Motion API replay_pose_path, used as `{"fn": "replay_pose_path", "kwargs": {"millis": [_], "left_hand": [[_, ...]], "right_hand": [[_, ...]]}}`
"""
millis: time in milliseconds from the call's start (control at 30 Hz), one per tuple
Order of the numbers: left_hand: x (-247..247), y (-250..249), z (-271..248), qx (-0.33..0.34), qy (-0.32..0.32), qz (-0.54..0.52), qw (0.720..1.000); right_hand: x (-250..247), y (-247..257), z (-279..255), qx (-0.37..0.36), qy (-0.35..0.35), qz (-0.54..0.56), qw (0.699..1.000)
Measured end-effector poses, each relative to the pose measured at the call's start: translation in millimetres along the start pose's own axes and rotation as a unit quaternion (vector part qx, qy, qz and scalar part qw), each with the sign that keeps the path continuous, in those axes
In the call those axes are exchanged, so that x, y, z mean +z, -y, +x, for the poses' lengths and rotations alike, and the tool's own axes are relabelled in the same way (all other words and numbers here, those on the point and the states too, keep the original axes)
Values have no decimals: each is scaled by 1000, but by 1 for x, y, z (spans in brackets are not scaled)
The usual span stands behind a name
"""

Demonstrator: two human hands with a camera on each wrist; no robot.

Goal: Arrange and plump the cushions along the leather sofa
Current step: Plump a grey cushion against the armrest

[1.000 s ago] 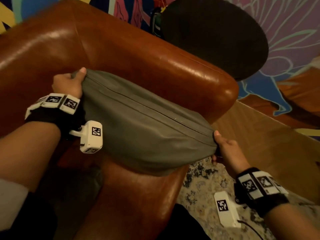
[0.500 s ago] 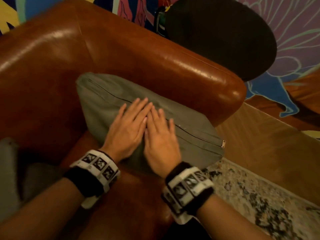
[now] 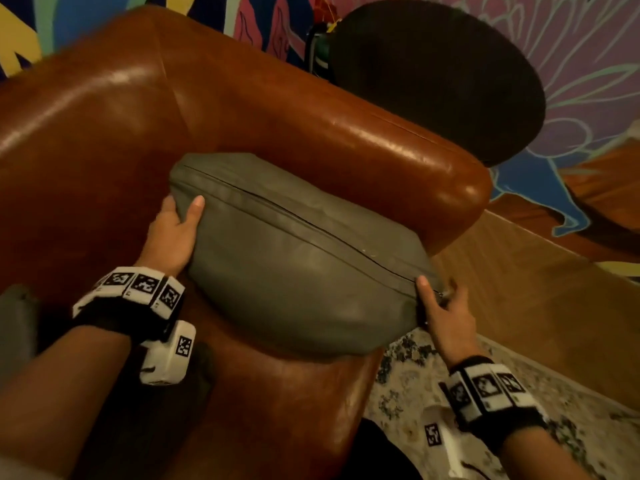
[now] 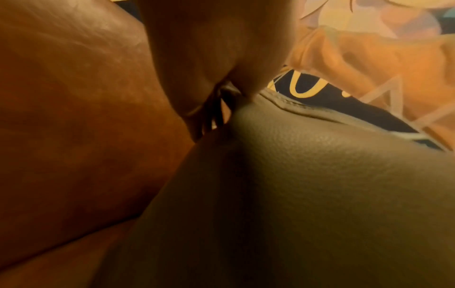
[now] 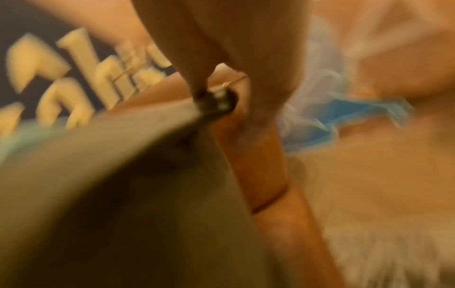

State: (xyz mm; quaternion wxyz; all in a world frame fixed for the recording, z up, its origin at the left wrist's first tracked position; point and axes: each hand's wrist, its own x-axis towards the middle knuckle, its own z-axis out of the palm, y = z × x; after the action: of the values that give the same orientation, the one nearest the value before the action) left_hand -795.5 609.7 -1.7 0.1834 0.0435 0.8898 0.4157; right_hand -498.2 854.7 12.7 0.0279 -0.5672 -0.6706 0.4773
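A grey-green cushion (image 3: pixel 298 268) with a zip seam along its top leans against the arm of the brown leather sofa (image 3: pixel 311 133). My left hand (image 3: pixel 178 220) grips its left end, thumb on the front face. At the zip end, my right hand (image 3: pixel 438 303) pinches the cushion's right corner. In the left wrist view the cushion (image 4: pixel 307 194) fills the lower right, with my left hand (image 4: pixel 221 81) closed on its corner. The right wrist view is blurred; the cushion (image 5: pixel 110 185) and its zip pull (image 5: pixel 220 101) sit between the fingers of my right hand (image 5: pixel 216 87).
A round black stool or table (image 3: pixel 436 77) stands behind the sofa arm. A painted mural wall (image 3: pixel 571 46) runs along the back. A wooden floor (image 3: pixel 536 306) and a patterned rug (image 3: pixel 415 393) lie to the right of the sofa. Another grey cushion edge (image 3: pixel 14 327) shows at far left.
Half a second ago both hands lay flat, pressing the cushion's middle. Now they have moved apart to its two ends and grip them, and the cushion looks fuller.
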Motion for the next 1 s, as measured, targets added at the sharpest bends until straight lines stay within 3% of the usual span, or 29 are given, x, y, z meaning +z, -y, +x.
{"fn": "replay_pose_path", "kwargs": {"millis": [67,167,233,300,400,467,533,600,667,733,800,867,933,1000], "left_hand": [[-5,-8,-6,44,-94,9,995],[-21,-21,-12,125,-170,41,977],[-29,-30,-8,159,-177,28,971],[-26,-31,6,133,-148,46,979],[-9,-24,11,-14,-39,66,997],[-2,-15,0,-40,-18,4,999],[1,-10,-18,-12,-31,-53,998],[0,-8,-30,57,-38,-16,998],[-3,-10,-30,119,-84,31,989],[-4,-18,-26,124,-139,4,983],[4,-24,-19,97,-162,1,982],[16,-20,-14,43,-132,10,990],[24,-16,-7,-46,-90,-76,992],[24,-18,2,-72,-79,-172,979]], "right_hand": [[-7,-1,-13,-5,-8,131,991],[-26,16,-26,-103,-18,135,985],[-36,23,-26,-140,-41,166,975],[-29,22,-14,-137,-56,148,978],[-9,2,1,-2,-21,129,991],[-4,-12,-4,65,9,191,979],[-3,-23,-17,69,59,283,955],[-2,-27,-31,23,110,285,952],[-2,-23,-36,-49,86,265,959],[-3,-16,-32,-85,53,292,951],[1,-12,-22,-75,30,291,953],[14,-14,-17,-28,34,261,964],[25,-16,-15,32,49,264,963],[27,-9,-17,45,47,290,955]]}}
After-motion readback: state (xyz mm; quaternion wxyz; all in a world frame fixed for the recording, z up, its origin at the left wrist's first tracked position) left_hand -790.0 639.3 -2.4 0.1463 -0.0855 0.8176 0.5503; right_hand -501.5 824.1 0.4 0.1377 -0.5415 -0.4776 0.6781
